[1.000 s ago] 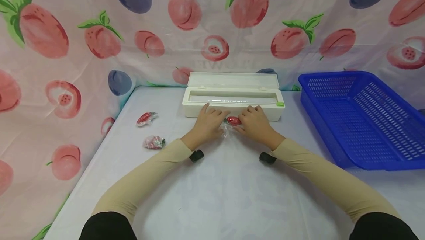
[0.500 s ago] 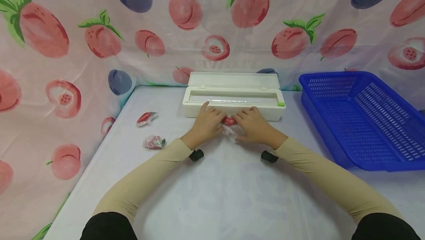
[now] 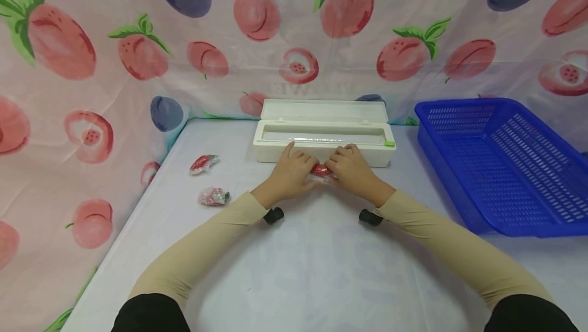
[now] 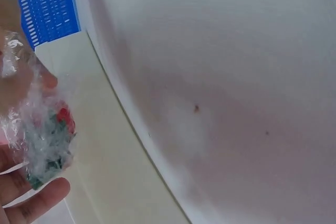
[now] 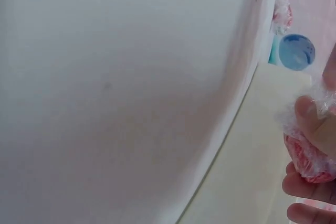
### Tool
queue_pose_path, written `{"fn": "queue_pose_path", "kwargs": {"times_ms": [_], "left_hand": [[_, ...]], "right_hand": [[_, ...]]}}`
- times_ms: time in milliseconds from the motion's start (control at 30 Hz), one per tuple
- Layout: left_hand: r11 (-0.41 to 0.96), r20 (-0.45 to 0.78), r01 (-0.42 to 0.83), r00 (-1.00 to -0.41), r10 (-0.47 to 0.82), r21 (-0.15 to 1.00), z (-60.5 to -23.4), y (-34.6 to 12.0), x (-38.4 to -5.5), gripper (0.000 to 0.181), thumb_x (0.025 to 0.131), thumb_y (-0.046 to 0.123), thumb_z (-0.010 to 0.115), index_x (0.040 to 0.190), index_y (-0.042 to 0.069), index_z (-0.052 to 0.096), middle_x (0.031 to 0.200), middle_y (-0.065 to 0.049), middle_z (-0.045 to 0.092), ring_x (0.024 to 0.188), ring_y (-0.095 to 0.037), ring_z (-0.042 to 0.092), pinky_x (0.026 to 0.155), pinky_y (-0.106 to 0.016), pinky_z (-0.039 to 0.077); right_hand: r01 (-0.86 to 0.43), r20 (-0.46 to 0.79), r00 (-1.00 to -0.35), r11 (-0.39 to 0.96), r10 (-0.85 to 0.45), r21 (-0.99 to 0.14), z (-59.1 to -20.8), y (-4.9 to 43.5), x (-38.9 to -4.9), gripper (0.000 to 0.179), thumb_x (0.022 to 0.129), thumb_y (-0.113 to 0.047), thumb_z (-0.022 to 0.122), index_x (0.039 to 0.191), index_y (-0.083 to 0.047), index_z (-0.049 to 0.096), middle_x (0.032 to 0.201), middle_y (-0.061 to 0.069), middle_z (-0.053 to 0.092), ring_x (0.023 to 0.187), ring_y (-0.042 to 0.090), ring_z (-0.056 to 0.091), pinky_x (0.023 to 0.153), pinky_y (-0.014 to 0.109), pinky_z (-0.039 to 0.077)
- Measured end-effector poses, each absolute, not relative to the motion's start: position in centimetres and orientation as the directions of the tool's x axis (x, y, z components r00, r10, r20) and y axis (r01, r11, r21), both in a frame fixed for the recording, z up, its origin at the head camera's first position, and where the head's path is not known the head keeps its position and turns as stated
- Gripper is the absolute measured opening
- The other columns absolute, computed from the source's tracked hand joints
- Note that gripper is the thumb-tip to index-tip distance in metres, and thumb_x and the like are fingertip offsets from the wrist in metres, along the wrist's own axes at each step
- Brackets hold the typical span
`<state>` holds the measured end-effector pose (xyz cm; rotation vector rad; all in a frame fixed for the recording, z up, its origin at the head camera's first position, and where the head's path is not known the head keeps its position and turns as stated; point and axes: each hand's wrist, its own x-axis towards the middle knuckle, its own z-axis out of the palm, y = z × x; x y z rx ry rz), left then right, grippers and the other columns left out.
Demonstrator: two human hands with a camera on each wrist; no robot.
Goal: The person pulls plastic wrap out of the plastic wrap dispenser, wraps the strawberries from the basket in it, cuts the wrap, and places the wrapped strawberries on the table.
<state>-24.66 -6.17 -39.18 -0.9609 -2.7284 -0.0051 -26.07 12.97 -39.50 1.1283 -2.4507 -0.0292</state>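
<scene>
Between my two hands is a small red strawberry (image 3: 321,170) wrapped in clear cling film, just in front of the white cling film box. My left hand (image 3: 291,174) holds its left side and my right hand (image 3: 352,173) grips the right side, fingertips almost meeting. In the left wrist view the strawberry's green leaves (image 4: 50,148) show through crumpled film, with fingers (image 4: 44,200) beneath. In the right wrist view its red flesh (image 5: 310,158) lies between thumb and fingers. The hands hide part of it in the head view.
The cling film box (image 3: 271,153) has its lid raised, with a roll inside. Two wrapped strawberries lie at left, one farther back (image 3: 202,164) and one nearer (image 3: 214,197). A blue plastic basket (image 3: 459,189) stands at right. A patterned curtain (image 3: 257,67) hangs behind.
The right hand shifts left, then slightly back right. The strawberry turns between the hands, and the loose film that hung below it is now gathered closer to it.
</scene>
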Motion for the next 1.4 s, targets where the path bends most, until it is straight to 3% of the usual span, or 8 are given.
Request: {"fn": "queue_pose_path", "kwargs": {"times_ms": [167,367,500,667,800,933,1100,1400], "left_hand": [[0.779,0.294,0.618,-0.73,0.617,-0.103,-39.26,-6.15,-24.77,0.039,0.082,0.045,0.068,0.1,0.012,0.058,0.096,-0.001,0.066,0.102,-0.02,0.059,0.112,-0.055,0.024],[0.773,0.372,0.619,-0.691,0.62,-0.139,-39.61,-6.23,-24.89,0.04,0.077,0.041,0.074,0.099,0.013,0.055,0.097,-0.001,0.064,0.101,-0.02,0.06,0.11,-0.053,0.029],[0.763,0.408,0.631,-0.665,0.626,-0.141,-39.62,-6.18,-24.8,0.045,0.077,0.043,0.073,0.104,0.011,0.056,0.103,-0.003,0.064,0.103,-0.022,0.06,0.108,-0.053,0.032],[0.791,0.321,0.6,-0.731,0.602,-0.116,-39.17,-6.14,-24.48,0.05,0.078,0.043,0.07,0.114,0.01,0.058,0.112,-0.004,0.063,0.112,-0.024,0.056,0.11,-0.053,0.03],[0.795,0.282,0.593,-0.746,0.603,-0.13,-38.81,-6.06,-24.31,0.044,0.08,0.04,0.069,0.109,0.008,0.059,0.108,-0.004,0.066,0.109,-0.024,0.058,0.111,-0.052,0.029],[0.798,0.311,0.581,-0.737,0.6,-0.162,-38.97,-5.96,-24.25,0.04,0.081,0.035,0.071,0.105,0.006,0.057,0.103,-0.006,0.069,0.103,-0.024,0.061,0.11,-0.052,0.03],[0.799,0.337,0.57,-0.727,0.598,-0.189,-39.49,-5.99,-24.32,0.036,0.081,0.032,0.072,0.1,0.007,0.056,0.099,-0.006,0.069,0.1,-0.023,0.062,0.109,-0.053,0.031],[0.814,0.38,0.539,-0.721,0.579,-0.216,-39.4,-6.48,-24.18,0.03,0.085,0.033,0.067,0.096,0.008,0.056,0.094,-0.005,0.07,0.095,-0.023,0.063,0.107,-0.05,0.035]], "right_hand": [[-0.751,0.354,-0.568,0.644,-0.743,0.145,-39.27,12.99,-25.94,0.039,0.073,-0.036,0.077,0.097,-0.006,0.068,0.095,0.007,0.071,0.096,0.025,0.059,0.09,0.051,0.042],[-0.758,0.341,-0.572,0.64,-0.746,0.128,-39.25,13.05,-25.89,0.055,0.071,-0.051,0.075,0.101,-0.006,0.067,0.098,0.007,0.07,0.097,0.026,0.057,0.094,0.053,0.04],[-0.751,0.385,-0.547,0.639,-0.743,0.167,-39.32,12.93,-25.81,0.047,0.072,-0.043,0.078,0.1,-0.006,0.068,0.095,0.008,0.07,0.095,0.025,0.058,0.095,0.052,0.042],[-0.76,0.467,-0.46,0.607,-0.755,0.232,-39.48,12.91,-25.65,0.048,0.067,-0.035,0.083,0.102,-0.006,0.066,0.093,0.007,0.069,0.095,0.024,0.059,0.095,0.052,0.042],[-0.774,0.518,-0.417,0.591,-0.746,0.229,-39.6,12.85,-25.71,0.051,0.066,-0.027,0.084,0.107,-0.006,0.061,0.097,0.008,0.066,0.098,0.026,0.059,0.095,0.051,0.042],[-0.79,0.499,-0.471,0.6,-0.727,0.128,-39.45,12.75,-25.64,0.054,0.068,-0.027,0.083,0.11,-0.005,0.058,0.103,0.009,0.068,0.101,0.027,0.06,0.096,0.053,0.041],[-0.778,0.41,-0.577,0.628,-0.706,-0.015,-39.09,12.64,-25.53,0.043,0.074,-0.03,0.078,0.106,-0.005,0.063,0.099,0.007,0.071,0.1,0.024,0.061,0.098,0.053,0.039],[-0.746,0.41,-0.61,0.666,-0.679,-0.007,-38.88,12.51,-25.46,0.043,0.075,-0.025,0.078,0.107,-0.004,0.06,0.101,0.009,0.068,0.1,0.026,0.061,0.097,0.05,0.041]]}}
